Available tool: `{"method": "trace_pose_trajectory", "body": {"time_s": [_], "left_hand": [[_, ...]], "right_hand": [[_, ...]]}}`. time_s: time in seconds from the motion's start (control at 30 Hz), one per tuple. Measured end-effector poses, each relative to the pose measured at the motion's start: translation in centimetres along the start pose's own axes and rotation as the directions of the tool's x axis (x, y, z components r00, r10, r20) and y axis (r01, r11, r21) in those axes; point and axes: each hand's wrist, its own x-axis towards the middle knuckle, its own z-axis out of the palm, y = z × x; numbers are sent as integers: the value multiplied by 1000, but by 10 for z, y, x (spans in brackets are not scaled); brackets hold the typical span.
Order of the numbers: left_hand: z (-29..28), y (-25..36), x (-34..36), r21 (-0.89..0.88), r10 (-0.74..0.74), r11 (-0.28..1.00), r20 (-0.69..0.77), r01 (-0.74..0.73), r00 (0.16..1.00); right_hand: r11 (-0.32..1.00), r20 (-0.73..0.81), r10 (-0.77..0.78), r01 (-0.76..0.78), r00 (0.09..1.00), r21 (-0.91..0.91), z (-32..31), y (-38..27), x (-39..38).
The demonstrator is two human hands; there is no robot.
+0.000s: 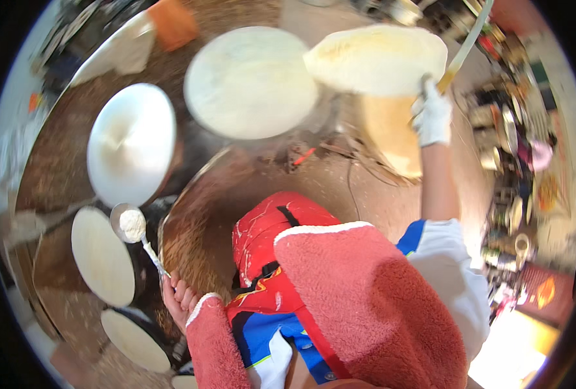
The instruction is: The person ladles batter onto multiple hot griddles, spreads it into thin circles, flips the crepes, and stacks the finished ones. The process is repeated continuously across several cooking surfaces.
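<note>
My left hand (179,299), bare with a red fleece sleeve, grips the handle of a metal ladle (132,225) whose bowl holds pale batter, beside a round griddle bearing a pale flat crepe (102,255). My right hand (431,115), in a white glove, is raised far ahead and grips a long thin stick (464,47). A large pale crepe (377,59) hangs lifted on that stick above a stack of pale crepes (391,133).
A big round crepe (249,81) lies on a griddle at top centre. A domed metal lid (131,144) covers another at left. Another crepe on a griddle (134,339) sits at lower left. Cluttered utensils and containers (515,162) crowd the right side.
</note>
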Motion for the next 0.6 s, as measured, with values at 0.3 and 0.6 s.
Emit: {"method": "trace_pose_trajectory", "body": {"time_s": [0.3,0.6], "left_hand": [[58,-102,36,-53,-233,971,49,235,971],[75,-152,37,-11,-197,980,-34,197,980]], "right_hand": [[927,-501,373,-338,781,163,-177,134,-23],[909,-438,403,-407,804,90,-207,130,-16]]}}
